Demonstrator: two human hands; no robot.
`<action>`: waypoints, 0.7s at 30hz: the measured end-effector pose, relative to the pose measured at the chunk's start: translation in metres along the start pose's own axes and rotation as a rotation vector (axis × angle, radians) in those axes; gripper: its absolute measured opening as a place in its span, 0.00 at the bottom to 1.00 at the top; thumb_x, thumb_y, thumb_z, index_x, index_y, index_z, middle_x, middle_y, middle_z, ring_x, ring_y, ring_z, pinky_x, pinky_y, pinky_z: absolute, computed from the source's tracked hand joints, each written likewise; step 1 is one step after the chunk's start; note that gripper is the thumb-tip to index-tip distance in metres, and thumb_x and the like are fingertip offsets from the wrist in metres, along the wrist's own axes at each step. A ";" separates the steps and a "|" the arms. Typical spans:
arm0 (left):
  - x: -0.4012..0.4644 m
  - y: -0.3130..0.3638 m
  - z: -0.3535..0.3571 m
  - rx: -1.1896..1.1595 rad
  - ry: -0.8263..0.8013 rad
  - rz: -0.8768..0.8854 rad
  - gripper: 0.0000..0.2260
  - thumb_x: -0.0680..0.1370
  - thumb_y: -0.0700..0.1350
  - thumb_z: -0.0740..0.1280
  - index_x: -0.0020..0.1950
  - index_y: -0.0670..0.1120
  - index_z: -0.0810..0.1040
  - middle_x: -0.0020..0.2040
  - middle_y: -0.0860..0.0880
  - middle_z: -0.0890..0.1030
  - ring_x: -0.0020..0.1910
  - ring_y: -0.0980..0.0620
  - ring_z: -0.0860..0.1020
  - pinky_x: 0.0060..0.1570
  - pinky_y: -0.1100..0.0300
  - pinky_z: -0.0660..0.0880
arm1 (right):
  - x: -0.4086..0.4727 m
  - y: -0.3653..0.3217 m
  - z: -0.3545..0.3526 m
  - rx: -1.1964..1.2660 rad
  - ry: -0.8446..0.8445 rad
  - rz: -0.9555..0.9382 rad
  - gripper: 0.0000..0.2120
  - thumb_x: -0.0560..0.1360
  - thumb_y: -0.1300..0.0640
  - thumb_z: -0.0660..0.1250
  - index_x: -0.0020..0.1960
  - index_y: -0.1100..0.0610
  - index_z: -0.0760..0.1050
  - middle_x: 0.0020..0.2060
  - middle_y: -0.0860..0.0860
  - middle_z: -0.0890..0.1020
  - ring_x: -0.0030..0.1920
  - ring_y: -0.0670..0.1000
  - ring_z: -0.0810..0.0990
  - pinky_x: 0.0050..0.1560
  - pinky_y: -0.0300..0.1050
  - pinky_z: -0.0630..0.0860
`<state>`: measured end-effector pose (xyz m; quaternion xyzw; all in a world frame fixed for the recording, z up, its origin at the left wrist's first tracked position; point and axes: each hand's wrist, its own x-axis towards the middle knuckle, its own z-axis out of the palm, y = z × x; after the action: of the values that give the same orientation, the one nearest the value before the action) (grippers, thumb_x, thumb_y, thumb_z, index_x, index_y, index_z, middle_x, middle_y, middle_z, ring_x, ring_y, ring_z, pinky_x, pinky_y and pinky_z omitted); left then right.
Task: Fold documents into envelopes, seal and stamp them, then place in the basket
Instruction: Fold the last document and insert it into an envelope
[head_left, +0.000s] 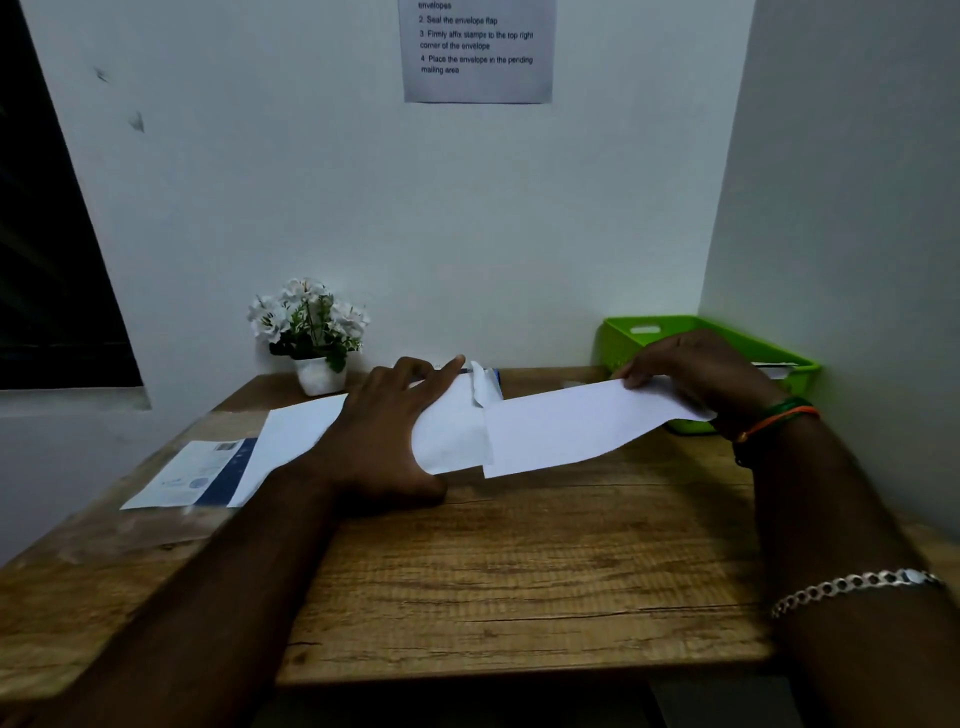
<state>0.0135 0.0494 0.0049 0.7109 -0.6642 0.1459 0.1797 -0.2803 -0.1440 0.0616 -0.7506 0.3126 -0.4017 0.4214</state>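
So from my end, the green basket (623, 338) is sitting at the back right corner of the desk (519, 571), tucked against the side wall. I can see the edge of some white paper or an envelope poking up inside it on the right, but most of the inside is hidden behind the right hand, so I can't tell how many are in there.

Main thing is the white envelope (452, 431), lying around the middle of the desk toward the back edge. It looks plain white, with its flap (483, 387) standing up and a bit crumpled at the far end. A folded white sheet (571, 431) sticks out of its open end to the right, lifted off the wood and bending slightly.

The left hand (384, 436) is laid on the envelope with the fingers mostly straight, pressing it down, not curled round it. The right hand (691, 369) pinches the far edge of the sheet between thumb and fingers.

More papers (208, 473) sit along the left edge, one with a blue strip. A small pot of white flowers (309, 332) stands at the back edge.
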 end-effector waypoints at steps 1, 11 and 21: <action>0.000 0.002 -0.001 -0.002 -0.005 0.007 0.60 0.57 0.67 0.73 0.80 0.69 0.40 0.70 0.57 0.62 0.64 0.51 0.62 0.66 0.50 0.64 | 0.000 0.001 -0.001 -0.003 0.003 0.002 0.06 0.68 0.71 0.69 0.41 0.70 0.84 0.35 0.53 0.87 0.37 0.44 0.84 0.44 0.40 0.76; 0.000 0.019 0.000 0.007 -0.021 0.091 0.57 0.57 0.66 0.71 0.80 0.68 0.43 0.70 0.58 0.62 0.68 0.49 0.64 0.66 0.48 0.65 | -0.008 -0.008 0.013 0.038 -0.010 -0.043 0.12 0.67 0.72 0.71 0.34 0.57 0.86 0.32 0.49 0.86 0.36 0.43 0.83 0.38 0.30 0.75; 0.004 0.019 0.011 0.047 -0.033 0.035 0.54 0.60 0.71 0.66 0.80 0.68 0.40 0.72 0.55 0.60 0.71 0.47 0.62 0.70 0.46 0.62 | -0.024 -0.018 0.075 0.108 -0.162 0.133 0.11 0.81 0.57 0.67 0.58 0.63 0.80 0.40 0.55 0.82 0.37 0.49 0.80 0.42 0.45 0.78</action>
<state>-0.0058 0.0401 -0.0023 0.7054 -0.6759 0.1529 0.1491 -0.2246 -0.0884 0.0453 -0.7345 0.3044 -0.3272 0.5107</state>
